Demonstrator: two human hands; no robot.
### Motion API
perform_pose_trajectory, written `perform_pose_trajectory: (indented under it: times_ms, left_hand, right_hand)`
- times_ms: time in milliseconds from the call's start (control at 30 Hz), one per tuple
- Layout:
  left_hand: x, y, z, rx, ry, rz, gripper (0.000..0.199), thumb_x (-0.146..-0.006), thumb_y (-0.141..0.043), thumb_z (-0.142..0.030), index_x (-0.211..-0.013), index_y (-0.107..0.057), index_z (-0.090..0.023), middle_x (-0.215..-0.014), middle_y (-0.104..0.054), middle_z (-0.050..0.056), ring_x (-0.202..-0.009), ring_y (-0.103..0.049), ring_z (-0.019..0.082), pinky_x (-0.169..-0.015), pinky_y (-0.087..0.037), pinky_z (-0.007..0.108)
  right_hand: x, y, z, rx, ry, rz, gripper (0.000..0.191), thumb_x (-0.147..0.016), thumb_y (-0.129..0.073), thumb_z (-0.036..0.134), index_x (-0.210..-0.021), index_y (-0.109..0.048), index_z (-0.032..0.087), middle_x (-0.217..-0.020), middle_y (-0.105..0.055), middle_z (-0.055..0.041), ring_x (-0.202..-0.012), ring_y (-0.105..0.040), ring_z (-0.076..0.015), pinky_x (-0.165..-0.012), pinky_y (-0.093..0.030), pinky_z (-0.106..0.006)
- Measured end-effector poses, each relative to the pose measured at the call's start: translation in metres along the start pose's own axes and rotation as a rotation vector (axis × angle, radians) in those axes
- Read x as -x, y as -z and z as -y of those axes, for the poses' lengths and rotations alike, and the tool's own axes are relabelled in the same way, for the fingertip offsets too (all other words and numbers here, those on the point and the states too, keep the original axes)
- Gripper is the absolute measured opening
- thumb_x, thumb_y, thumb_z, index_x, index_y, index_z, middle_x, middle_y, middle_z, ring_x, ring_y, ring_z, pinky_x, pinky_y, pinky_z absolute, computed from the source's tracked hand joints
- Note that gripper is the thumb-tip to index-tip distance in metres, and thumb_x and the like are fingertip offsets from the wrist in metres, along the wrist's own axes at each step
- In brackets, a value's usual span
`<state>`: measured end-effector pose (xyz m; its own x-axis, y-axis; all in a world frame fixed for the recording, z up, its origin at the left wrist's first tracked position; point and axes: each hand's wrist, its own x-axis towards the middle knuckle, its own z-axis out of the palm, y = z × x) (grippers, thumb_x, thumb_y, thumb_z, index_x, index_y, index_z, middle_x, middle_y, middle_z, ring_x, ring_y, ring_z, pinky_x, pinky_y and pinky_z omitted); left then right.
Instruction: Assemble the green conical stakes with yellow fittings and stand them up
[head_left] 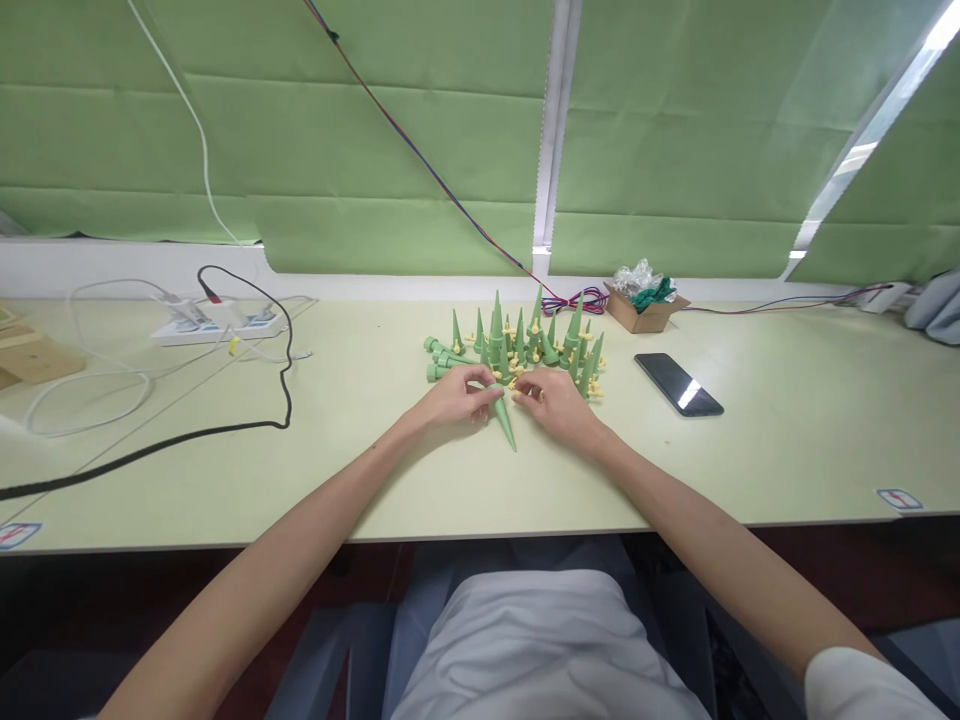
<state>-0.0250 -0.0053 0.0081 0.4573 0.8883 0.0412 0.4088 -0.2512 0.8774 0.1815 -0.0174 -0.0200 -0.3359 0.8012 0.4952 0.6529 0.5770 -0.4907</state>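
Note:
My left hand is closed on the wide end of a green plastic spike, whose pointed tip slants down toward me just above or on the table. Close by on the right, my right hand has its thumb and fingers pinched together at the spike's wide end; whether a small part sits in them is hidden. Behind both hands stands a cluster of similar green spikes, most upright, with small yellow pieces at their bases. A few green spikes lie on their sides at the cluster's left.
A black phone lies to the right. Behind it is a cardboard box with plastic wrap and green material. On the left are a white power strip, a black cable and a wooden object. The table's front edge runs before me.

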Motion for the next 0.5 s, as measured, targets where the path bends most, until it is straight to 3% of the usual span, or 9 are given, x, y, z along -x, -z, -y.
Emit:
perform_pose_trajectory:
  times_ms: [133, 233, 367, 500]
  left_hand:
    - [-0.0015, -0.0021, 0.0017, 0.094, -0.018, -0.037, 0.034, -0.082, -0.07, -0.048, -0.088, -0.057, -0.017, -0.073, -0.063, 0.003, -0.054, -0.061, 0.013, -0.049, -0.043, 0.026]
    - [-0.0035, -0.0041, 0.0057, 0.14, -0.036, -0.05, 0.032, -0.083, -0.071, -0.043, -0.097, -0.056, -0.018, -0.084, -0.063, 0.003, -0.055, -0.062, 0.013, -0.047, -0.044, 0.025]
    - [-0.0037, -0.0067, 0.0066, 0.145, -0.045, -0.063, 0.026, -0.086, -0.067, -0.038, -0.1, -0.056, -0.019, -0.082, -0.062, 0.002, -0.053, -0.061, 0.011, -0.044, -0.043, 0.023]
    - [-0.0023, -0.0077, 0.0031, 0.121, -0.042, -0.044, 0.023, -0.087, -0.065, -0.036, -0.1, -0.057, -0.018, -0.078, -0.06, 0.001, -0.053, -0.061, 0.012, -0.044, -0.044, 0.024]
  right_hand:
    - [-0.0013, -0.0018, -0.0004, -0.149, -0.044, -0.114, 0.012, -0.084, -0.064, 0.016, -0.094, -0.07, 0.017, -0.082, -0.071, -0.0042, -0.073, -0.063, -0.0167, -0.069, -0.049, -0.029]
    - [-0.0015, -0.0021, 0.0022, -0.241, -0.067, -0.155, 0.01, -0.085, -0.061, 0.019, -0.09, -0.07, 0.018, -0.083, -0.072, -0.0045, -0.074, -0.066, -0.0175, -0.066, -0.053, -0.029]
    - [-0.0012, -0.0037, 0.0066, -0.472, -0.159, -0.129, 0.008, -0.084, -0.061, 0.027, -0.085, -0.064, 0.019, -0.077, -0.068, -0.0041, -0.07, -0.069, -0.0192, -0.048, -0.054, -0.027]
    - [-0.0015, -0.0062, 0.0082, -0.638, -0.224, -0.112, 0.013, -0.081, -0.065, 0.03, -0.084, -0.061, 0.019, -0.074, -0.067, -0.0033, -0.07, -0.071, -0.0201, -0.046, -0.057, -0.026]
